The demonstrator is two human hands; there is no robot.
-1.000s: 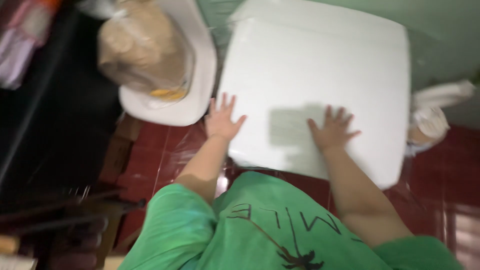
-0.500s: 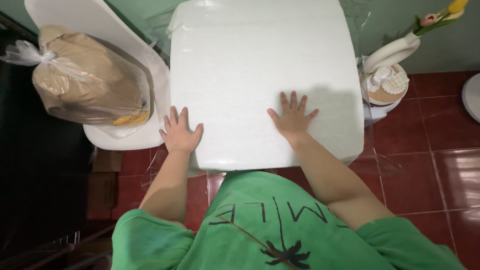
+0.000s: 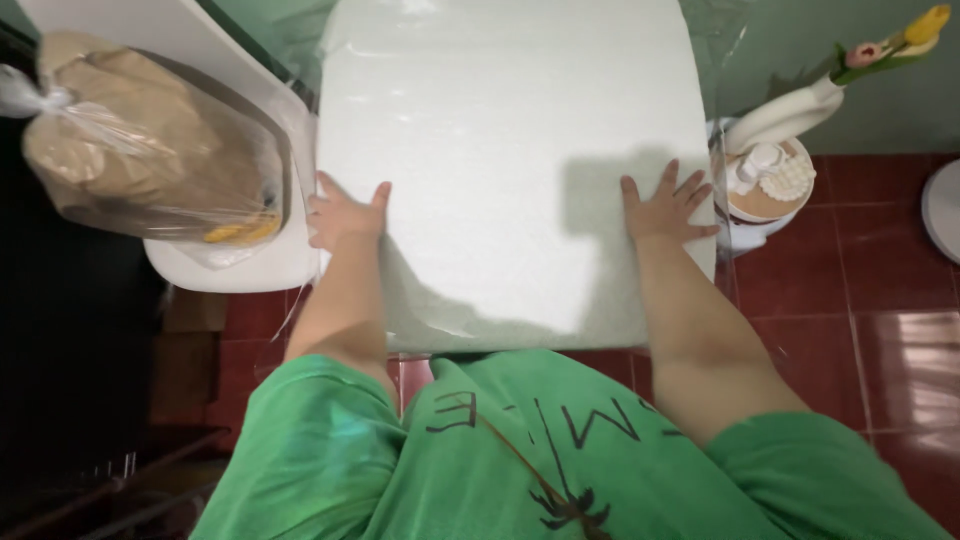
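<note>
A big white slab with a fine-grained, foam-like surface [image 3: 500, 130] fills the middle of the view, partly wrapped in clear film. My left hand [image 3: 343, 213] lies at its left edge, fingers curled over the side. My right hand [image 3: 665, 208] rests flat near its right edge, fingers spread. Both forearms reach forward from my green shirt [image 3: 520, 450]. Neither hand holds a loose object.
A white chair [image 3: 225, 265] stands at the left with a clear plastic bag of brown material [image 3: 150, 150] on it. At the right a small round stand [image 3: 765, 195] carries a white vase with flowers [image 3: 800, 100]. Red floor tiles [image 3: 880, 280] lie below; a green wall is behind.
Both hands have slid outward to the slab's left and right edges. The view has steadied and moved closer to the slab.
</note>
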